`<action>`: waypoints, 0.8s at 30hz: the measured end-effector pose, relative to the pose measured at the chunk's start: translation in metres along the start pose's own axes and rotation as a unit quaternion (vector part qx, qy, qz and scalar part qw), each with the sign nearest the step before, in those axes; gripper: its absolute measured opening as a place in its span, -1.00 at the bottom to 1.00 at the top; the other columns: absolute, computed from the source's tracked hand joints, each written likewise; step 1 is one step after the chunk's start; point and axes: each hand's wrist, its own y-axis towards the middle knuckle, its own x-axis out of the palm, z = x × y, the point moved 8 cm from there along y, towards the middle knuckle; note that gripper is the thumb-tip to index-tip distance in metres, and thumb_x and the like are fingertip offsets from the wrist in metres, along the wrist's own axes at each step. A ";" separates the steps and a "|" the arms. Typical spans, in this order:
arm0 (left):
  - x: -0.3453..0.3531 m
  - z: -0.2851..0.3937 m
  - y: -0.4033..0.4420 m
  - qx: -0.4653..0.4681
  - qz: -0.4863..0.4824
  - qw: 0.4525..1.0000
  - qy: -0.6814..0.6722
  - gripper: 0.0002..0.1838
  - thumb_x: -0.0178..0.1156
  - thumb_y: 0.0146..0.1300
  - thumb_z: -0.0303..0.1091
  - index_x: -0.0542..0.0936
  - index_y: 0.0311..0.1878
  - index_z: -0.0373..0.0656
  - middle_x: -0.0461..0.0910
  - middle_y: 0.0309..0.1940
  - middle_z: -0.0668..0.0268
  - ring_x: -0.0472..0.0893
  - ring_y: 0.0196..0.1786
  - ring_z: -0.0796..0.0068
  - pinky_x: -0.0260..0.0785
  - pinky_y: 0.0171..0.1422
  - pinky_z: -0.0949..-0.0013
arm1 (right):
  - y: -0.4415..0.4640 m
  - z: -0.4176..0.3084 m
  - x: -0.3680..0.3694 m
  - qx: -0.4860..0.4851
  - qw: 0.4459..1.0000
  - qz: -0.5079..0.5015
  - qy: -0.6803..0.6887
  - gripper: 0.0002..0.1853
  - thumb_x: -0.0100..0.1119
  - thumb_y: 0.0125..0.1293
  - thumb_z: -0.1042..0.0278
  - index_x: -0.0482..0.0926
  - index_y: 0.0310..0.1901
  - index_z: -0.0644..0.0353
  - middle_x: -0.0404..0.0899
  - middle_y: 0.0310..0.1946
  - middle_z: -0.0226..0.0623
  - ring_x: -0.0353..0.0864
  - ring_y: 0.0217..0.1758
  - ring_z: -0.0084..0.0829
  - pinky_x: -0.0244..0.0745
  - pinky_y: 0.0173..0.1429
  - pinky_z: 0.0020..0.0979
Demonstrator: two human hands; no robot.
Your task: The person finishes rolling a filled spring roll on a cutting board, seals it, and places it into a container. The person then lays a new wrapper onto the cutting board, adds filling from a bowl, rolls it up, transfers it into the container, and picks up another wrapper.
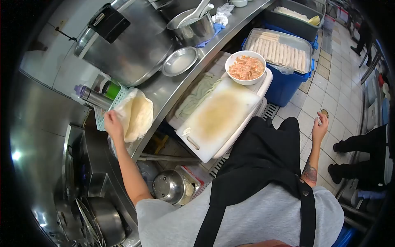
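At the left edge of the steel counter, my left hand (114,125) has its fingers closed on the edge of a clear plastic bag (131,95). Inside the bag is a stack of pale, thin wrappers (139,116). My right hand (320,126) hangs in the air over the tiled floor, fingers loosely bent and apart, nothing visible in it. In front of me lies a stained white cutting board (222,113) with a small pale scrap near its handle slot. A white bowl (246,68) of shredded orange and white filling stands at its far end.
A tray of pale rolls (284,53) rests on a blue bin (284,86). The counter bears a large steel pot (127,45), a metal dish (180,61), a utensil pot (191,33) and a basket with bottles (98,117). Another person's legs (358,152) are at right.
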 end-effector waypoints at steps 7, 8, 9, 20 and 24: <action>0.039 0.028 0.025 0.076 -0.215 0.972 0.053 -0.63 0.36 0.21 -0.13 0.60 -0.13 -0.26 0.66 -0.25 0.08 0.64 -0.13 0.21 0.44 -0.02 0.20 | 0.002 -0.041 0.029 0.038 0.993 -0.054 0.095 -0.68 0.17 0.29 0.55 0.64 0.06 0.05 0.45 0.21 -0.14 0.55 0.17 -0.20 0.64 0.03 -0.34; 0.047 0.045 0.015 0.102 -0.284 0.952 0.051 -0.56 0.42 0.14 -0.09 0.61 -0.10 -0.26 0.68 -0.21 0.07 0.66 -0.10 0.20 0.45 0.02 0.21 | 0.001 -0.041 0.032 0.017 0.994 -0.053 0.091 -0.68 0.16 0.29 0.55 0.64 0.06 0.06 0.46 0.20 -0.14 0.55 0.17 -0.21 0.62 0.06 -0.33; 0.047 0.058 0.011 0.132 -0.314 0.938 0.060 -0.53 0.45 0.10 -0.09 0.63 -0.06 -0.25 0.68 -0.18 0.07 0.65 -0.08 0.20 0.44 0.04 0.23 | 0.002 -0.035 0.035 -0.007 0.994 -0.054 0.090 -0.68 0.15 0.30 0.56 0.64 0.06 0.08 0.46 0.19 -0.15 0.55 0.16 -0.22 0.61 0.09 -0.32; 0.023 0.042 0.051 -0.115 -0.375 0.913 -0.111 -0.58 0.15 0.44 -0.03 0.68 -0.02 -0.25 0.68 -0.26 0.40 0.56 -0.30 0.62 0.42 -0.18 0.41 | 0.000 -0.327 0.114 -0.251 0.931 -0.161 0.212 -0.70 0.14 0.24 0.63 0.65 -0.01 0.19 0.56 0.10 -0.12 0.54 0.22 -0.15 0.43 0.27 -0.26; 0.022 0.043 0.049 -0.111 -0.370 0.902 -0.191 -0.57 0.11 0.48 -0.06 0.66 0.03 -0.29 0.71 -0.16 0.32 0.63 -0.15 0.57 0.47 -0.04 0.41 | -0.062 -0.510 0.129 -0.433 0.767 -0.304 0.364 -0.70 0.20 0.15 0.67 0.64 -0.06 0.21 0.56 0.08 -0.16 0.55 0.19 -0.12 0.44 0.26 -0.26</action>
